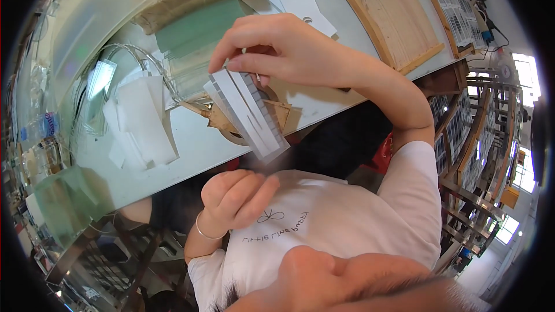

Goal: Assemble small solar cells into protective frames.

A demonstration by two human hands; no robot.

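Note:
My right hand [272, 46] reaches over the workbench with its thumb and fingers pinched on the upper end of a narrow striped sheet [254, 112]. The sheet is white and grey, with small grey blocks along its edges, and hangs tilted toward me. Below its lower end is my left hand [237, 196], a bracelet at the wrist. Its fingers are curled in and partly blurred, so anything inside them is hidden. Behind the sheet, a small wooden fixture [217, 117] sits at the near edge of the bench, partly covered from view.
White sheets [141, 118] lie in a loose pile on the left of the bench [202, 159]. Beyond the fixture is a green mat [202, 26]; more white paper [300, 3] lies near the back. Wooden-edged boards [399, 23] with printed sheets stand at the right.

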